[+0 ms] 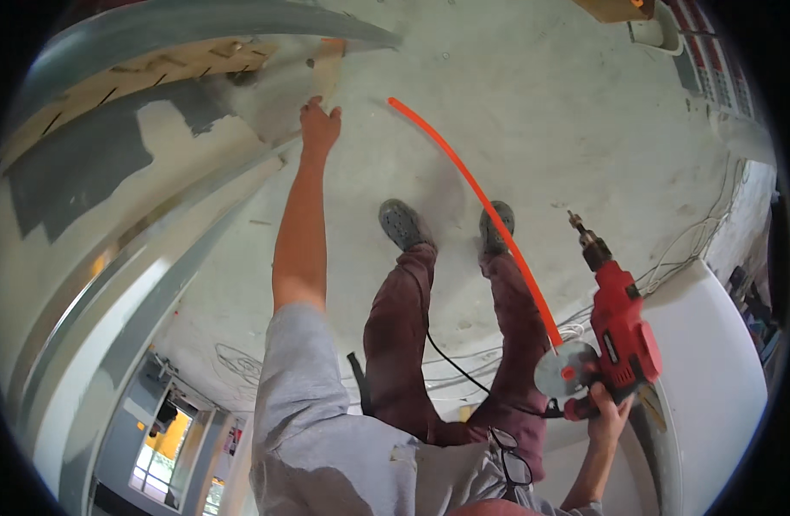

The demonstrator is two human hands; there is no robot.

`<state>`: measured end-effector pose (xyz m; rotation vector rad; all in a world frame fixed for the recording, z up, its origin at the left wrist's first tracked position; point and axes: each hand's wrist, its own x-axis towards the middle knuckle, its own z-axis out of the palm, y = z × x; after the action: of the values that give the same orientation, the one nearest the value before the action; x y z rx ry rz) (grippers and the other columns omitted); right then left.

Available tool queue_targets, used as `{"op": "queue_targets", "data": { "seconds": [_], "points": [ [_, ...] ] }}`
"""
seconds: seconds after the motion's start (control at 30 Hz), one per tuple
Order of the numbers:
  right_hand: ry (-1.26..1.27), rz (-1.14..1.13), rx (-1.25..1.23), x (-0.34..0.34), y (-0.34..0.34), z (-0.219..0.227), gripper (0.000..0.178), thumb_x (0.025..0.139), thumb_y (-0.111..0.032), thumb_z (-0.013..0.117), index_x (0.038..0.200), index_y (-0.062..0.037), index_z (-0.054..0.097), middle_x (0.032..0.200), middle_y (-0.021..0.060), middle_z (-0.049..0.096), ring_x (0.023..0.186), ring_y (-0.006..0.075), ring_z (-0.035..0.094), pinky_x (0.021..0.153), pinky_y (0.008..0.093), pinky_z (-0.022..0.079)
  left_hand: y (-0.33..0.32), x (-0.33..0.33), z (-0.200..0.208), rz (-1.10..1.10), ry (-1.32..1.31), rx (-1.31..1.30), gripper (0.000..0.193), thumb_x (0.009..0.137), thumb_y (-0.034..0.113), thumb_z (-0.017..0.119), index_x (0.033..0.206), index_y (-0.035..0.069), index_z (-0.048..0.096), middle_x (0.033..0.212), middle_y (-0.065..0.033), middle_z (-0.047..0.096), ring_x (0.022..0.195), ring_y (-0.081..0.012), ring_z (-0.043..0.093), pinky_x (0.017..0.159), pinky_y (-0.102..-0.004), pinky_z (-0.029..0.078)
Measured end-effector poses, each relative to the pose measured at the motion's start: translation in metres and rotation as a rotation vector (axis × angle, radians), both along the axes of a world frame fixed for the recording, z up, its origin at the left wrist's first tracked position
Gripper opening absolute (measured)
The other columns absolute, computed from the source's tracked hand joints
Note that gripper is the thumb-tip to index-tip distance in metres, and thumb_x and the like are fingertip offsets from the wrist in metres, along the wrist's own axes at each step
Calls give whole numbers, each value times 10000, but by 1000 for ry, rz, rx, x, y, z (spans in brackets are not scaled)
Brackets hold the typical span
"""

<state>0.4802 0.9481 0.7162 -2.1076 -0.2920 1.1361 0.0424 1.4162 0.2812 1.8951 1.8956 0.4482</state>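
Note:
My left arm is stretched far forward, and the left hand (320, 127) is at the near end of a pale wooden strip (328, 69). Its fingers look curled, with the thumb on the right, and seem to hold that end. At the lower right, my right hand (610, 411) grips a red electric drill (620, 331) by its rear handle. The drill's chuck (594, 249) points up and away from me, with a short bit in it. A round grey disc (562, 371) with an orange centre is beside the drill body. From near it a long orange strip (472, 185) curves forward.
Metal-edged frames and a partly grey-painted panel (85, 163) rise on the left. Loose cables (670, 267) run along the floor at the right, beside a white panel (704, 353). My shoes (403, 224) stand on the pale floor. A dark cord (451, 361) crosses my legs.

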Motion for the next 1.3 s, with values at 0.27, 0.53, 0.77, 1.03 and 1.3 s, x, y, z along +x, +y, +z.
{"op": "queue_targets", "data": {
  "seconds": [0.27, 0.53, 0.77, 1.03, 1.3],
  "points": [
    [-86, -52, -50, -11, 9, -45, 652, 788, -293, 819, 1333, -3, 609, 1106, 90, 732, 903, 174, 650, 838, 317, 494, 94, -14, -138, 198, 174, -64, 842, 851, 338, 825, 1442, -72, 387, 1479, -347, 418, 1326, -496, 514, 1109, -535, 474],
    [-201, 45, -99, 1, 8, -43, 655, 785, -372, 821, 1291, -11, 615, 1105, 81, 693, 1025, 200, 636, 906, 367, 491, 98, -23, -156, 183, 261, 15, 716, 848, 456, 794, 1280, -73, 577, 1273, -262, 636, 1242, -434, 613, 1098, -524, 487],
    [-247, 260, -47, 28, 21, -34, 634, 845, -308, 791, 1369, -2, 606, 1171, 87, 724, 1016, 175, 646, 955, 369, 498, -104, 60, -133, 285, 210, -236, 486, 807, 334, 750, 1163, 14, 668, 1212, -193, 665, 1139, -359, 663, 951, -492, 546],
    [-182, 524, 29, 118, 24, -28, 536, 909, -148, 779, 1401, -15, 613, 1159, 58, 709, 943, 115, 590, 840, 297, 486, -541, 83, 3, 867, -269, -681, 395, 794, 318, 776, 1006, -16, 755, 1065, -263, 746, 1061, -426, 715, 913, -523, 570],
    [-148, 952, 158, 117, 25, 12, 472, 940, -179, 747, 1361, 2, 632, 1201, 89, 726, 865, 98, 563, 789, 280, 472, -962, 206, 212, 1225, -457, -702, 496, 730, 296, 862, 1052, -64, 748, 964, -267, 764, 918, -381, 767, 786, -457, 583]
  ]
}}
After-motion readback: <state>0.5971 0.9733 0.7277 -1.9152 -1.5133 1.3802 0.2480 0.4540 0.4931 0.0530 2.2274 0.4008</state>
